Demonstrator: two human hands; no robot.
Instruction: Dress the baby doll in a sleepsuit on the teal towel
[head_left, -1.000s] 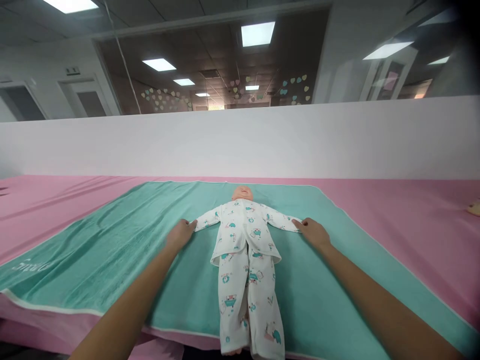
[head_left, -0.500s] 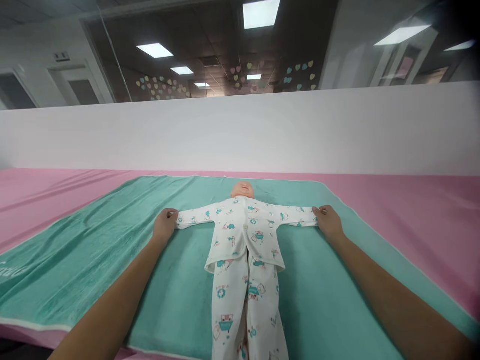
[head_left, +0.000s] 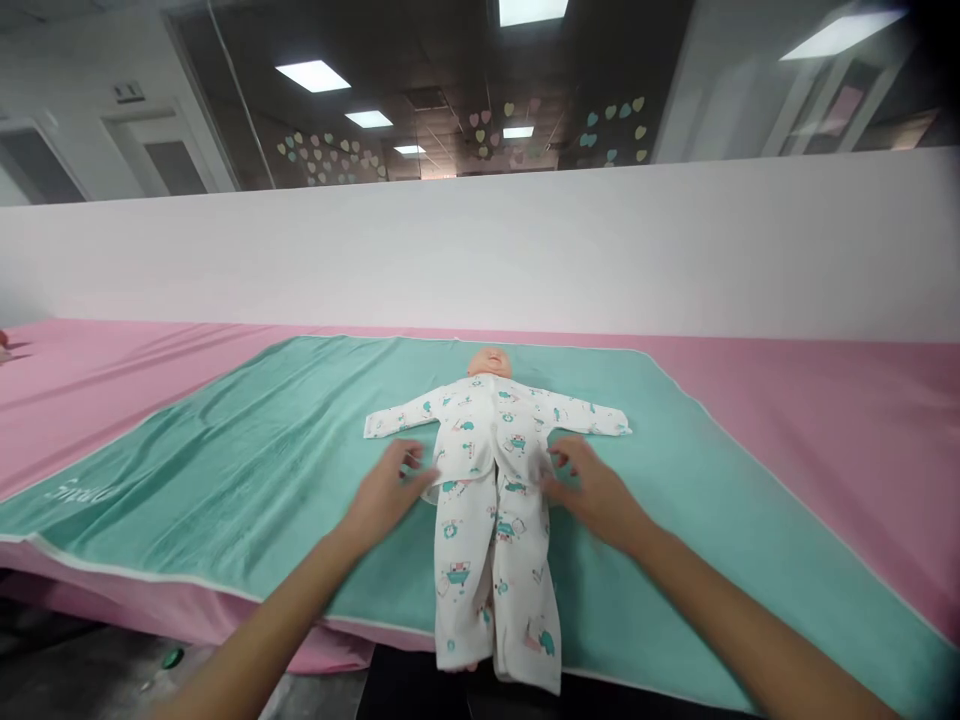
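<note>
A baby doll point(head_left: 491, 361) lies on its back, dressed in a white printed baby shirt point(head_left: 480, 425) with both sleeves stretched out sideways. White printed pants point(head_left: 465, 560) of the same pattern cover its legs, and the cuffs hang at the table's front edge. Beside the shirt's lower hem on the left is my left hand point(head_left: 386, 495), thumb and fingers apart. My right hand point(head_left: 596, 495) is at the opposite side of the hem, its fingers also spread and slightly blurred. Whether the fingertips touch the cloth, I cannot tell.
Beneath the doll a green towel point(head_left: 285, 450) with a white border lies over a pink cover point(head_left: 795, 420). A low white wall point(head_left: 480, 255) stands behind. Part of another object point(head_left: 4, 345) shows at the far left edge. Grey floor point(head_left: 315, 697) appears below the table.
Both hands have let go of the sleeve cuffs and moved inward and down to the shirt's hem. The view has shifted, so the pant cuffs and floor now show.
</note>
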